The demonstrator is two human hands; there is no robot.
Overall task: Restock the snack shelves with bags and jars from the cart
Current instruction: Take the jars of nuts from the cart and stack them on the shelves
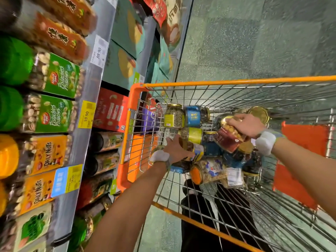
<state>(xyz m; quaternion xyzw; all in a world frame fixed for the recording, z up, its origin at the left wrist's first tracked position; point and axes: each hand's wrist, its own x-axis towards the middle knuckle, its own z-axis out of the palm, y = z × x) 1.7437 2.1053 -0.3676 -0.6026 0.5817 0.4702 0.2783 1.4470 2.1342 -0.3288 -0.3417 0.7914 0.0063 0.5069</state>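
Both arms reach down into the orange cart (pixel 236 81), which stands right beside the shelves (pixel 91 84). The right hand (pixel 249 126) holds the red jar (pixel 229 140) from the top. Its fingers (pixel 234 120) are curled tight round the lid end. The jar is tilted and sits on top of the other jars.

The left hand (pixel 174 148) is lower down, on the side of the cart near the shelves. Its fingers are wrapped round the dark jar (pixel 196 151), which has a blue and yellow label and lies in the pile. Each wrist has a white band.

More jars lie all mixed up at the bottom of the cart. There is a seed jar (pixel 173 116) with a yellow label, and a blue jar (pixel 193 116) just beside it. A jar with an orange lid (pixel 207 172) lies on its side, nearer to the person.

On the shelves are green pistachio jars (pixel 54 77) and orange Daily Nuts jars (pixel 45 155). Yellow price tags (pixel 87 114) are stuck on the shelf edge.
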